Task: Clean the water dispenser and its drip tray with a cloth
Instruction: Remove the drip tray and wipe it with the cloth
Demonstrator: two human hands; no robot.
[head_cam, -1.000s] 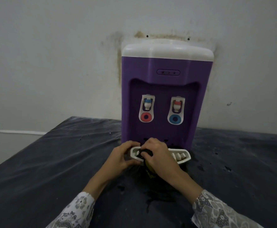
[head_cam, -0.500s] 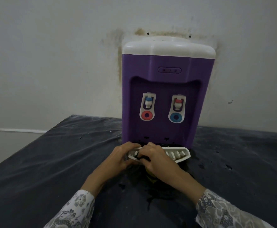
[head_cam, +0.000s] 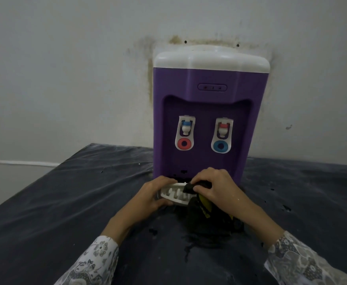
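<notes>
A purple water dispenser (head_cam: 207,112) with a white top and two taps stands against the wall. Just in front of its base, the white slotted drip tray (head_cam: 175,194) is held off the dispenser. My left hand (head_cam: 149,195) grips the tray's left end. My right hand (head_cam: 218,189) presses a dark cloth (head_cam: 197,186) with a yellow patch onto the tray's right part. The rest of the cloth hangs down below my right hand, and the tray's right end is hidden under it.
The dispenser sits on a table covered by a dark sheet (head_cam: 65,202) with wet spots and specks. The sheet's left edge drops off at the far left. A stained white wall (head_cam: 86,79) rises right behind the dispenser.
My right hand has slid with the cloth from the tray's middle to its right part, uncovering the left slots. The left hand keeps its grip on the tray.
</notes>
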